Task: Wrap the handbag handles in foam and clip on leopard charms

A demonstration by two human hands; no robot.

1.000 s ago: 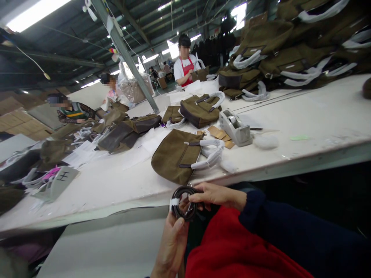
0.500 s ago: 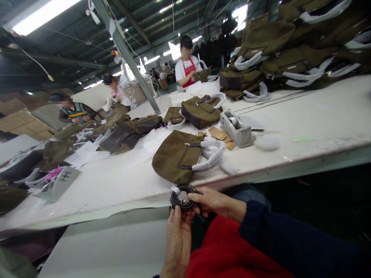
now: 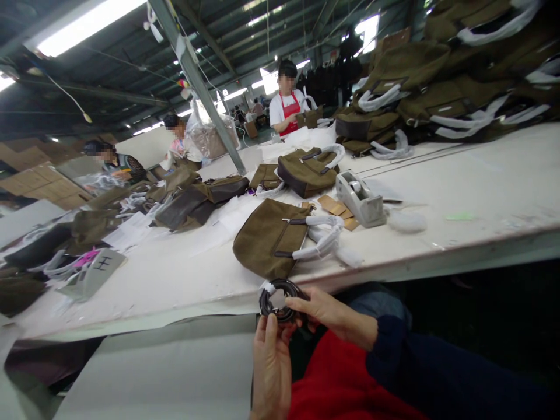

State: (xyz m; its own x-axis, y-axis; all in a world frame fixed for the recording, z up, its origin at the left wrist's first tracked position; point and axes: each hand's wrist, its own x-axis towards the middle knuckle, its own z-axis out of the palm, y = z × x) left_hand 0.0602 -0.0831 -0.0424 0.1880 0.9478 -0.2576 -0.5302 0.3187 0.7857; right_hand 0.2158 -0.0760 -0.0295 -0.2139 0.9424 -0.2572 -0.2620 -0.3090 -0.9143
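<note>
A dark coiled strap (image 3: 266,303) with a white wrap at its upper left is held between both my hands, just off the table's front edge. My left hand (image 3: 272,356) grips the coil from below, thumb on its near side. From the right, my right hand (image 3: 321,312) pinches the coil, its thumb reaching over the ring's middle; some fingers are hidden behind it. Just beyond the coil, an olive handbag (image 3: 271,236) lies on the white table (image 3: 196,280), its handles (image 3: 321,236) wrapped in white and pointing right.
A grey tape dispenser (image 3: 361,201) stands near brown cards (image 3: 335,205). Behind is another olive bag (image 3: 306,172). Bags are piled at the far right (image 3: 406,70) and left (image 3: 184,204). A second dispenser (image 3: 94,274) sits front left. A slanting metal post (image 3: 205,96) rises mid-table. Co-workers (image 3: 289,108) work across it.
The view has shifted slightly, so the table and bags sit a little lower and further right. Both hands still hold the coiled strap in nearly the same pose.
</note>
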